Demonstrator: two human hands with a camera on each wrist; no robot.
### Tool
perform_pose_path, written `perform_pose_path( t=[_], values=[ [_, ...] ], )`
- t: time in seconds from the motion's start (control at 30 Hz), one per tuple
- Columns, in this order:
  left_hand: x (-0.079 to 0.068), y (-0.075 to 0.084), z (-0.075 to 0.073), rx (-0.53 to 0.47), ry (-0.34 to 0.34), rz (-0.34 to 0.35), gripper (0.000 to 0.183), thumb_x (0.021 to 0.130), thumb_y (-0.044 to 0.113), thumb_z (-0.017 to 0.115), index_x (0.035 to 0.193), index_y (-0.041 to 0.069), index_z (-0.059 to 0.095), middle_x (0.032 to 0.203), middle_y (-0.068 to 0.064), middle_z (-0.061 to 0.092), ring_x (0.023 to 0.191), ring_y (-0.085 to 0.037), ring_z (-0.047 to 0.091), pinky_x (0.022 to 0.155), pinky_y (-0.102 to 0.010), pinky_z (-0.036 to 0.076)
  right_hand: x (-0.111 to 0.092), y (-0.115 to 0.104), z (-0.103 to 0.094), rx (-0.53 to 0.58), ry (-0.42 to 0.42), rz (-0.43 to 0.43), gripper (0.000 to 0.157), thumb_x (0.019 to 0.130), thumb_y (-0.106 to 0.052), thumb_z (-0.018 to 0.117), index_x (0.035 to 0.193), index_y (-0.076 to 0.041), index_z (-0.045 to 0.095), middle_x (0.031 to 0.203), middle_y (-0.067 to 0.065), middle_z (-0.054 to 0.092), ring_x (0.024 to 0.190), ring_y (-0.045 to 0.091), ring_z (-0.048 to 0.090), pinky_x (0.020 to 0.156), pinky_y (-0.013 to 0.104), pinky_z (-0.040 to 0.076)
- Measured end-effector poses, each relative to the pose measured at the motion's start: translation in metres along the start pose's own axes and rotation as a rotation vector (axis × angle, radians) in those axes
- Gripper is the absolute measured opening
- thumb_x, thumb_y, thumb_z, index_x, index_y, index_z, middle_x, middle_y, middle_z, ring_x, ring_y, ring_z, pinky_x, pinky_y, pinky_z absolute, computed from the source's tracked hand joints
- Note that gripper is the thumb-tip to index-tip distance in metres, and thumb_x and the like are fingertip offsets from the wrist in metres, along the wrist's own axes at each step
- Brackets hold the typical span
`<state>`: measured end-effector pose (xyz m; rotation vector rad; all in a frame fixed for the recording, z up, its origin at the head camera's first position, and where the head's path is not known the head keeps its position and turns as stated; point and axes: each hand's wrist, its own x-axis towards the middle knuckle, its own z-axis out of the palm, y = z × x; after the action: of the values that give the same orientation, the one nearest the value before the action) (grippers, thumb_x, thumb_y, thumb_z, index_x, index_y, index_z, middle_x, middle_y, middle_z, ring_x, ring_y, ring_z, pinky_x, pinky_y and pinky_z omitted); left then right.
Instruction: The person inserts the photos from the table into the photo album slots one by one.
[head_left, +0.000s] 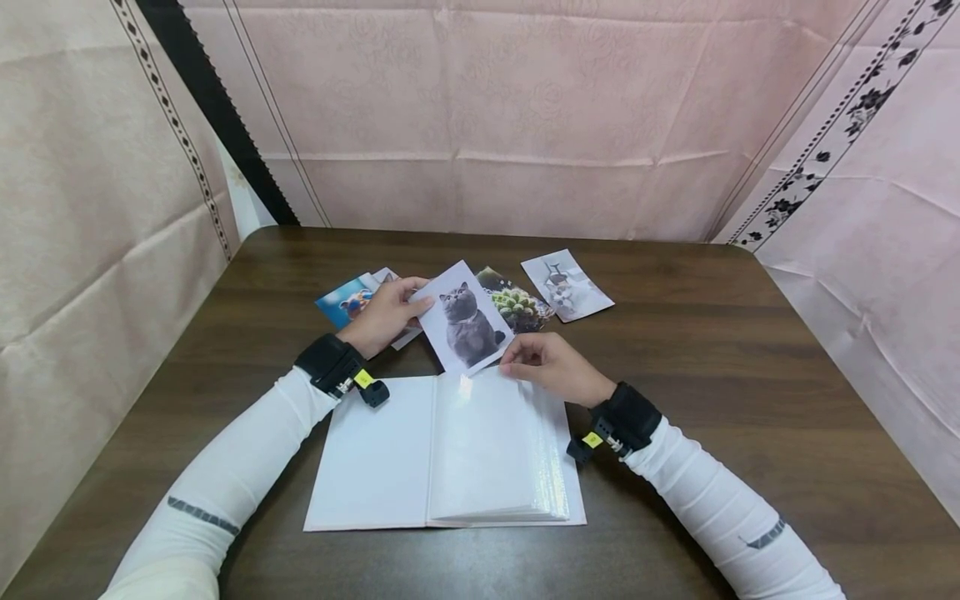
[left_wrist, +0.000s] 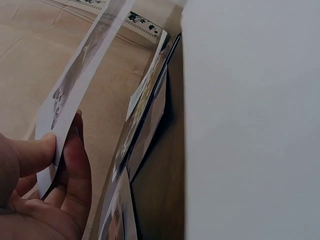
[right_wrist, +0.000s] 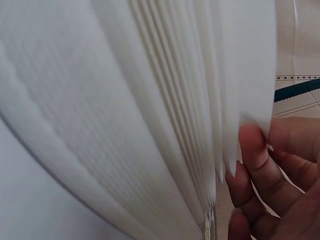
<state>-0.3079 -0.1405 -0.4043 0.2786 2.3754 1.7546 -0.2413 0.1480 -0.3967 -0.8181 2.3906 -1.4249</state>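
From my far-off seat, I watch a person's two bare hands over a dark brown wooden tabletop [head_left: 675,333]. The left hand [head_left: 390,312] holds a white picture card with a fluffy grey cat on it [head_left: 471,321]. Its fingers [left_wrist: 77,165] are behind the card and its thumb presses on the front, so the card is pinched by its left edge. The cat card is up off the tabletop and tilted, with its bottom corner by the top edge of a white photo album with shiny pages [head_left: 375,458]. I can't tell if that corner touches the album.

The album lies spread flat in front of the person, with the thick pile of pages on the right side. The right hand [head_left: 558,367] has its fingers bent and pinches a page near the album's top right corner. In the right wrist view I see lots of page edges fanned out next to those fingers.

Behind the cat card lies a picture of green, chubby plants [head_left: 517,304]. To the right of it is a pale picture with a small grey figure [head_left: 567,286]. A bright blue picture [head_left: 337,302] lies near the left hand, which partly hides it. Pink cloth with creases [head_left: 547,100] hangs behind the tabletop.
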Motion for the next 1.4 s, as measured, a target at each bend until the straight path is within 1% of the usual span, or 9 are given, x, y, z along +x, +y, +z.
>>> perform_pose_path(
  t=[0.1,0.3,0.5,0.7,0.87,1.0,1.2,1.3,1.4],
  values=[
    [-0.0003,-0.0006,-0.0005,-0.016,-0.008,-0.007,0.043,0.097,0.021,0.054,0.139,0.014,0.05,0.126,-0.008,0.057,0.103,-0.021,0.062,0.086,-0.032,0.051,0.0,0.0021,-0.0004,0.025,0.017,-0.011,0.013,0.087,-0.009,0.067,0.096,-0.001,0.061,0.086,0.012,0.064,0.076,0.023,0.056,0.067,0.026,0.043],
    [-0.0002,-0.0014,-0.0012,-0.022,-0.018,-0.009,0.043,0.097,0.021,0.054,0.139,0.014,0.049,0.128,-0.008,0.055,0.104,-0.021,0.061,0.087,-0.032,0.051,-0.0004,0.001,-0.0029,0.092,0.022,-0.01,0.03,0.085,-0.009,0.07,0.1,-0.001,0.046,0.077,0.011,0.061,0.067,0.019,0.047,0.058,0.028,0.03],
    [0.0004,-0.0018,-0.0012,-0.014,-0.029,-0.016,0.045,0.096,0.022,0.055,0.14,0.014,0.049,0.13,-0.008,0.05,0.107,-0.021,0.06,0.09,-0.033,0.05,-0.0012,-0.0028,-0.0046,0.131,0.026,0.021,0.039,0.084,-0.006,0.07,0.107,-0.001,0.039,0.079,0.011,0.064,0.071,0.02,0.049,0.058,0.028,0.03],
    [0.0002,-0.0021,-0.0008,0.028,-0.045,0.002,0.045,0.095,0.023,0.057,0.139,0.016,0.051,0.129,-0.007,0.047,0.106,-0.02,0.059,0.089,-0.032,0.05,-0.0013,-0.0041,-0.0048,0.153,0.029,0.037,0.043,0.084,-0.006,0.07,0.112,0.0,0.038,0.079,0.01,0.061,0.074,0.02,0.05,0.06,0.028,0.031],
    [0.0009,-0.0037,-0.0016,0.033,-0.083,0.037,0.044,0.096,0.024,0.056,0.139,0.016,0.052,0.127,-0.007,0.056,0.106,-0.019,0.06,0.088,-0.032,0.05,-0.0016,-0.004,-0.0047,0.15,0.027,0.038,0.044,0.085,-0.007,0.069,0.116,0.002,0.039,0.079,0.011,0.061,0.075,0.022,0.05,0.063,0.029,0.032],
    [0.0014,-0.005,-0.0019,0.059,-0.107,0.061,0.043,0.096,0.027,0.055,0.138,0.017,0.052,0.126,-0.006,0.061,0.105,-0.018,0.06,0.087,-0.03,0.05,-0.0023,-0.0038,-0.0041,0.137,0.025,0.031,0.045,0.085,-0.008,0.069,0.118,0.001,0.04,0.079,0.011,0.062,0.077,0.023,0.05,0.065,0.03,0.034],
    [0.0013,-0.0054,-0.0016,0.083,-0.13,0.085,0.047,0.096,0.026,0.055,0.141,0.015,0.049,0.13,-0.006,0.058,0.108,-0.017,0.058,0.088,-0.028,0.049,-0.0021,-0.0042,-0.0031,0.126,0.026,0.019,0.046,0.085,-0.01,0.07,0.119,0.0,0.041,0.079,0.011,0.062,0.077,0.025,0.05,0.065,0.03,0.034],
    [0.0008,-0.0044,-0.0005,0.076,-0.146,0.092,0.047,0.097,0.024,0.054,0.142,0.013,0.047,0.131,-0.008,0.057,0.109,-0.018,0.058,0.09,-0.029,0.049,-0.0019,-0.0046,-0.0029,0.126,0.023,0.017,0.047,0.085,-0.01,0.07,0.12,0.0,0.04,0.079,0.011,0.063,0.077,0.024,0.051,0.065,0.03,0.034],
    [-0.0001,-0.0031,0.0005,0.089,-0.15,0.092,0.048,0.096,0.023,0.055,0.143,0.012,0.047,0.131,-0.008,0.057,0.111,-0.019,0.057,0.092,-0.031,0.048,-0.0021,-0.005,-0.003,0.131,0.019,0.01,0.048,0.086,-0.009,0.069,0.122,0.001,0.039,0.078,0.012,0.064,0.076,0.023,0.051,0.065,0.03,0.033]
  ],
)
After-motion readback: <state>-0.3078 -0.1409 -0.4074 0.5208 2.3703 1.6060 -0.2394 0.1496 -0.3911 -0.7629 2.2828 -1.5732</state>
